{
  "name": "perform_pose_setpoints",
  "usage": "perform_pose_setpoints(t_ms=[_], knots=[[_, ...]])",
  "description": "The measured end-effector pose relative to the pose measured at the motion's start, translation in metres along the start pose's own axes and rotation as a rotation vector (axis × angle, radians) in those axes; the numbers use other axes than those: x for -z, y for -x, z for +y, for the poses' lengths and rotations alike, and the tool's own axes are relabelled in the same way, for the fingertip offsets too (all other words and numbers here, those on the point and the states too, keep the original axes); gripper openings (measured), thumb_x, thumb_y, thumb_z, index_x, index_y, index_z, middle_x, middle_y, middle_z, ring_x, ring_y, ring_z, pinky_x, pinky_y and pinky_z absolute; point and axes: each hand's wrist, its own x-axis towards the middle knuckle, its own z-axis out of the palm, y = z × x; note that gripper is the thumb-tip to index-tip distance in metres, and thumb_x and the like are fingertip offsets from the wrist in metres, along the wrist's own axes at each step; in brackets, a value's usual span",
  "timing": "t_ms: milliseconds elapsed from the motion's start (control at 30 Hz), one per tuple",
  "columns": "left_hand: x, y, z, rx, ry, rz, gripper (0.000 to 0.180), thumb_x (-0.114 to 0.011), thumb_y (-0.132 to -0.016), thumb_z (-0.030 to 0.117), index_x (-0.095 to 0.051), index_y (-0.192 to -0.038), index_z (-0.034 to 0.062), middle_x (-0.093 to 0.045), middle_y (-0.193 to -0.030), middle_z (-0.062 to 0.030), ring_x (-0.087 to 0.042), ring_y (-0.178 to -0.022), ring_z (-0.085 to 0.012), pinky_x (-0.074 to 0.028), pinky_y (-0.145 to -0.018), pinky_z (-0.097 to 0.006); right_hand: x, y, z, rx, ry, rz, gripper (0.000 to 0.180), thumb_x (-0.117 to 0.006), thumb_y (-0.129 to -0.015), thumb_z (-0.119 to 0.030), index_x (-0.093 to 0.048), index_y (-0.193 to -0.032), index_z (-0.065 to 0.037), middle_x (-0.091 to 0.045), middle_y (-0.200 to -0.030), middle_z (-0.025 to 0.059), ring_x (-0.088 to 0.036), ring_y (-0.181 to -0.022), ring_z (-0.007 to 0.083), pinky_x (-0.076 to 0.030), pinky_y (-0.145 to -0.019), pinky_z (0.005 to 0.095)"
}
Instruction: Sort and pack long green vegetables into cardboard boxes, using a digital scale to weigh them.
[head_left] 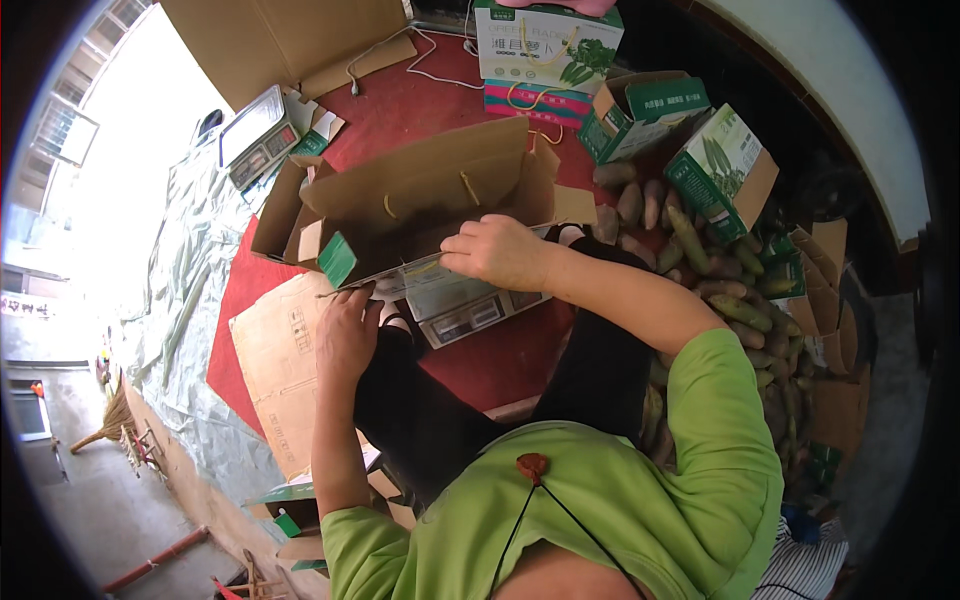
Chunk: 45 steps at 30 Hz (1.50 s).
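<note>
One green shirt (600,500); two hands (497,250) on one open carton (425,178).

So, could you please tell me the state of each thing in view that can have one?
Large brown box: open, flaps spread
Left hand: fingers bent, at its near corner
Right hand: fingers curled at its near edge
Near scale: partly hidden
Far scale: upright, reading unclear
Cardboard sheet: flattened
Plastic sheet: crumpled
Root vegetables: heaped loose
Green-white box by heap: tilted
</note>
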Motion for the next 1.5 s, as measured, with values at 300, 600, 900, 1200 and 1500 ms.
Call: perform_pose_setpoints(t_ms=[300,600,900,1200,1500], knots=[[0.005,0.002,0.003,-0.086,0.095,0.249,0.015,-0.062,-0.082,0.007,-0.066,-0.097,0.0065,-0.062,-0.084,-0.0107,-0.061,-0.076,-0.0293,-0.047,-0.068,-0.038,0.006,0.017,-0.004,-0.201,-0.085,-0.013,0.012,-0.059,-0.072,-0.011,-0.063,-0.082,-0.013,-0.058,-0.094,-0.0008,-0.054,-0.092,0.0173,-0.043,-0.075,0.0326],[0.015,-0.023,0.025,-0.167,-0.154,0.11,0.045,-0.068,-0.077,0.014,-0.057,-0.12,0.0102,-0.057,-0.116,-0.0085,-0.054,-0.106,-0.0306,-0.039,-0.092,-0.042,0.031,0.056,0.001,-0.413,-0.089,0.025,0.021,-0.063,-0.074,-0.01,-0.067,-0.094,-0.013,-0.059,-0.108,0.0,-0.053,-0.101,0.0199,-0.039,-0.086,0.0362],[-0.021,-0.042,0.036,-0.075,-0.155,-0.025,0.015,-0.059,-0.081,0.011,-0.071,-0.089,0.0099,-0.066,-0.09,-0.0059,-0.06,-0.092,-0.0261,-0.044,-0.082,-0.039,0.068,0.11,0.007,-0.716,-0.191,0.172,0.028,-0.066,-0.075,-0.011,-0.064,-0.102,-0.012,-0.06,-0.109,0.0025,-0.053,-0.106,0.0242,-0.041,-0.087,0.0393],[-0.004,-0.065,0.013,0.177,0.521,-0.388,0.034,-0.058,-0.09,0.032,-0.067,-0.105,0.0027,-0.067,-0.097,-0.011,-0.064,-0.09,-0.0188,-0.05,-0.079,-0.033,0.055,0.084,0.002,-0.564,-0.092,0.056,0.036,-0.068,-0.072,-0.011,-0.06,-0.107,-0.013,-0.06,-0.103,0.0024,-0.053,-0.104,0.0238,-0.039,-0.09,0.0386],[-0.035,-0.139,-0.033,0.354,0.328,-0.719,0.045,-0.056,-0.091,0.025,-0.049,-0.131,0.0071,-0.058,-0.117,-0.0099,-0.057,-0.102,-0.0203,-0.054,-0.073,-0.034,0.036,0.083,-0.007,-0.59,-0.255,0.024,0.019,-0.052,-0.08,-0.007,-0.065,-0.092,-0.013,-0.061,-0.09,0.0018,-0.055,-0.091,0.0233,-0.04,-0.085,0.0372]])
